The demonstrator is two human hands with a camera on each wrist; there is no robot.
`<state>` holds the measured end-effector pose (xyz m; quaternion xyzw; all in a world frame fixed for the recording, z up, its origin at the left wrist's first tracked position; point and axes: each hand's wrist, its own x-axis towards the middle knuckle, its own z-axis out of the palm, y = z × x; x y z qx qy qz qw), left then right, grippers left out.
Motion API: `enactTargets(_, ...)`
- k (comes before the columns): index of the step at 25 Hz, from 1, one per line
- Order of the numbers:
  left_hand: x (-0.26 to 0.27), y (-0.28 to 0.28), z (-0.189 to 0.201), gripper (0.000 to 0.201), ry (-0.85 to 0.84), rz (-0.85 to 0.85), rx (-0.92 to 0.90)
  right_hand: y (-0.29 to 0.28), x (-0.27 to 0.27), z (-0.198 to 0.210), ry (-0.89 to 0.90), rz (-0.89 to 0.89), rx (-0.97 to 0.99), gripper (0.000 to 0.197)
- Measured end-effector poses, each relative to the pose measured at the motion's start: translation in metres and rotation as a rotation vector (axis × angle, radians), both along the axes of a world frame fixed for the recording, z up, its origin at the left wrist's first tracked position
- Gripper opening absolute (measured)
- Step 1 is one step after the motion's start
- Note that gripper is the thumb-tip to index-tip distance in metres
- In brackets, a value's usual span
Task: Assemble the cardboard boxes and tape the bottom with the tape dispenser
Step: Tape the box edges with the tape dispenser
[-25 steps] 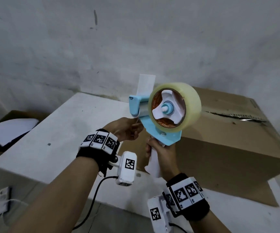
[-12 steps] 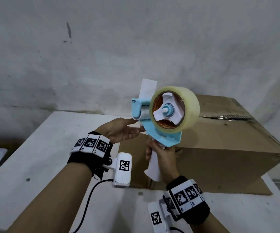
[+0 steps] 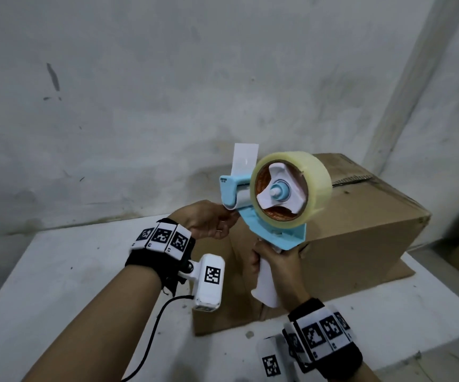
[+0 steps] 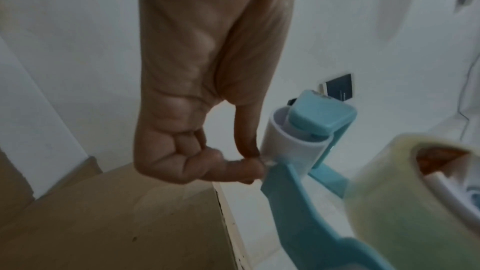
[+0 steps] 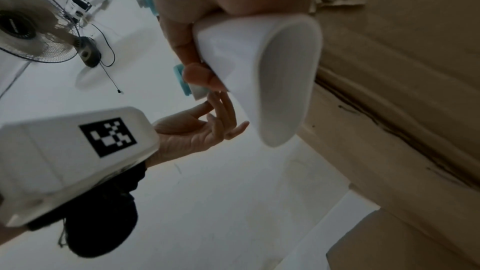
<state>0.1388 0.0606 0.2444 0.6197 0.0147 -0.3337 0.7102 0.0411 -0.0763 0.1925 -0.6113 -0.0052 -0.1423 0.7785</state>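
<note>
A light-blue tape dispenser (image 3: 273, 230) with a clear tape roll (image 3: 318, 186) is held upright in front of a brown cardboard box (image 3: 360, 224). My right hand (image 3: 278, 260) grips its white handle (image 5: 259, 59). My left hand (image 3: 231, 215) is at the dispenser's front roller (image 4: 293, 141). There thumb and index finger (image 4: 249, 168) pinch the loose tape end, with the other fingers spread. The box stands on the white table (image 3: 57, 271), its top seam (image 3: 355, 179) running away from me. A white flap (image 3: 245, 158) sticks up above the roller.
A flat cardboard flap (image 3: 393, 271) juts out from under the box at the right. The grey wall (image 3: 167, 106) rises right behind the table. A standing fan (image 5: 28, 28) and cables show on the floor in the right wrist view.
The head view has swung right along the table, so the box now fills the right side. Both hands keep their hold on the dispenser and tape end.
</note>
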Motion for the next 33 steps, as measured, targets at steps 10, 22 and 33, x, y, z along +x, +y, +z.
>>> enactTargets(10,0.037,0.016,0.012,0.017,-0.237,0.312,0.012,0.035,-0.011,0.021,0.015,-0.059,-0.106,0.013)
enactTargets(22,0.136,-0.012,0.035,0.071,-0.896,0.000,0.447,-0.005,0.025,0.083,0.278,-0.161,-0.177,0.022)
enactTargets(33,0.227,-0.049,-0.006,0.083,-0.801,-0.030,0.416,-0.007,0.117,0.076,0.413,-0.128,-0.250,0.016)
